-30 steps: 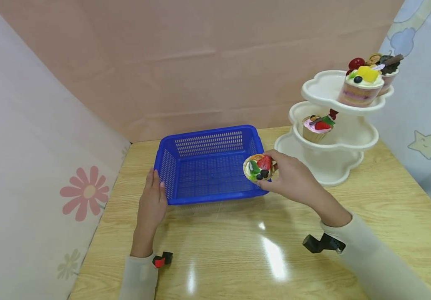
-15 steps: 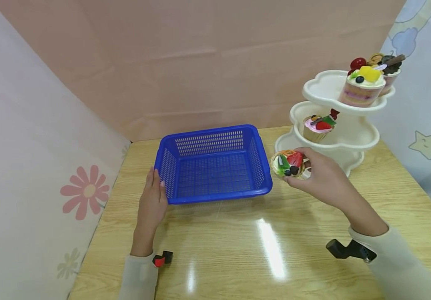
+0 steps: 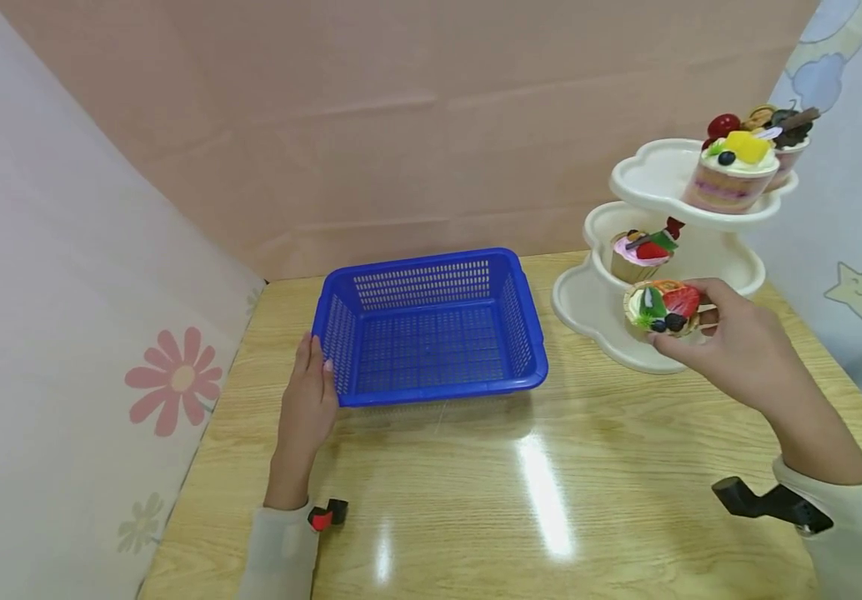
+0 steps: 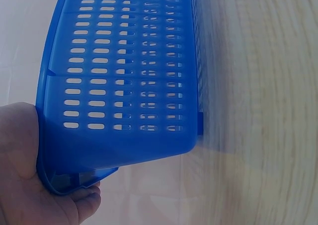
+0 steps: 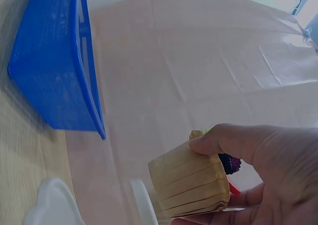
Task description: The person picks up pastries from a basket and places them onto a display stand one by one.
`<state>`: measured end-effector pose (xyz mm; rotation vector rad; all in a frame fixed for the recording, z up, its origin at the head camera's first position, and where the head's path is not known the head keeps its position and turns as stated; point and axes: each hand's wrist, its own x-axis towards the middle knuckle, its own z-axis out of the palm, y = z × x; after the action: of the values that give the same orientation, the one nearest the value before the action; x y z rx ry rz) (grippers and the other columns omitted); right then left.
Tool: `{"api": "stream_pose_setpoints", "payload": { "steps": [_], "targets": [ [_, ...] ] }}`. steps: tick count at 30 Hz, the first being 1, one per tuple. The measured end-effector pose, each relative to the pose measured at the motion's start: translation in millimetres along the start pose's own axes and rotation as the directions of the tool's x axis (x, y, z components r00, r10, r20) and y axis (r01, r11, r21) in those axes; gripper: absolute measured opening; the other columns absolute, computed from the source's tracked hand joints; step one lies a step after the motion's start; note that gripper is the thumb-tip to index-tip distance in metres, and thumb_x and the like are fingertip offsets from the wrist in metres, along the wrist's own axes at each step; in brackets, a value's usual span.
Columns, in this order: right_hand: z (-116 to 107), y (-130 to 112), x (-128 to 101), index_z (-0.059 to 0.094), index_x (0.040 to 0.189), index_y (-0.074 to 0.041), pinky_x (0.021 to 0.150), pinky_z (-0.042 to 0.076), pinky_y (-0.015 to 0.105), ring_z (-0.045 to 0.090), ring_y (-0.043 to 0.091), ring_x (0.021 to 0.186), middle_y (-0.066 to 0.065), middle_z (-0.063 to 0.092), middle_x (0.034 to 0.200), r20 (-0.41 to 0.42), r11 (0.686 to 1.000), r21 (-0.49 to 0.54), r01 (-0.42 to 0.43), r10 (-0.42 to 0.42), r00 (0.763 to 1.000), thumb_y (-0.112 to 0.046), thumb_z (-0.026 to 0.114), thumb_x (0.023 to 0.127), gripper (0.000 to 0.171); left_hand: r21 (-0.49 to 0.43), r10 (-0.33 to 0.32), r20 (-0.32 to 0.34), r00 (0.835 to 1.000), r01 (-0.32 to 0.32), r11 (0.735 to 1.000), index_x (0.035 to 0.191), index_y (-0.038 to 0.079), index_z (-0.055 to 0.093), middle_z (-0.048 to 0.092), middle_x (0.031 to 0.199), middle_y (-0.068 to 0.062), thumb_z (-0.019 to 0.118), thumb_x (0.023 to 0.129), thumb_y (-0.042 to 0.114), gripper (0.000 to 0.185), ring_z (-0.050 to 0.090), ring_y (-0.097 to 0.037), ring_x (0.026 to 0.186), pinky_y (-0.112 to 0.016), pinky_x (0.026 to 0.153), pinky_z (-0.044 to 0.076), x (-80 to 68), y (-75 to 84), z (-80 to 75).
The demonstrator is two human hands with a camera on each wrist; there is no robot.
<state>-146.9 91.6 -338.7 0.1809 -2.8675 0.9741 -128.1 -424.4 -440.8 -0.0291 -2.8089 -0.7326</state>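
Observation:
My right hand (image 3: 739, 354) grips a fruit-topped cupcake (image 3: 661, 307), whose pleated tan case (image 5: 191, 183) shows in the right wrist view. Strawberry, orange slice, dark berries and a green piece lie on top of it. In the head view it overlaps the front of the white three-tier stand (image 3: 579, 296), between the lowest and middle tiers. A pink-creamed cupcake (image 3: 637, 257) stands on the middle tier just behind. My left hand (image 3: 306, 408) holds the blue plastic basket (image 3: 438, 390) at its near left corner, thumb over the rim and fingers outside.
On the top tier stand a layered dessert cup (image 3: 731, 179) with yellow fruit and a dark-topped dessert cup (image 3: 789, 154) behind it. The basket's slotted floor shows bare. A pink backdrop (image 3: 431, 125) rises behind the wooden table (image 3: 461, 492).
My right hand has carried the cupcake rightward, from over the basket's right edge to the front of the stand. My left hand and the basket have stayed in place.

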Motion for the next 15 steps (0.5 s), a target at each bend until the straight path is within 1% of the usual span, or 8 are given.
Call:
{"api": "stream_pose_setpoints", "payload": {
  "steps": [3,9,15],
  "targets": [
    [-8,10,2,0.047,0.139,0.006,0.057,0.040,0.011,0.059,0.047,0.100,0.033,0.060,0.114,-0.031,1.000,0.003,-0.020,0.021,0.999,-0.029,0.083,0.084,0.075,-0.003,0.007,-0.005,1.000,-0.007,1.000,0.157,-0.009,0.019,0.011,0.168,-0.021,0.026,0.112,0.027,0.058,0.017,-0.039,0.153,-0.058,0.119,0.024,0.8,-0.3,0.7],
    [-21,25,10,0.044,0.138,0.011,0.052,0.040,0.014,0.058,0.049,0.100,0.036,0.059,0.113,-0.084,0.996,-0.048,-0.076,0.072,0.994,-0.033,0.081,0.085,0.078,0.000,-0.005,0.001,1.000,0.005,1.000,0.157,-0.009,0.019,0.011,0.168,-0.021,0.026,0.112,0.027,0.058,0.017,-0.040,0.152,-0.057,0.119,0.024,-0.9,0.4,0.8],
    [-36,35,15,0.038,0.143,0.013,0.051,0.038,0.020,0.054,0.053,0.101,0.039,0.053,0.118,-0.093,0.985,-0.082,-0.149,0.141,0.986,-0.039,0.077,0.089,0.085,0.004,-0.003,0.005,1.000,0.003,1.000,0.157,-0.009,0.019,0.011,0.167,-0.022,0.027,0.112,0.026,0.058,0.018,-0.041,0.152,-0.058,0.119,0.025,-0.5,2.6,-1.4]
  ]
}}
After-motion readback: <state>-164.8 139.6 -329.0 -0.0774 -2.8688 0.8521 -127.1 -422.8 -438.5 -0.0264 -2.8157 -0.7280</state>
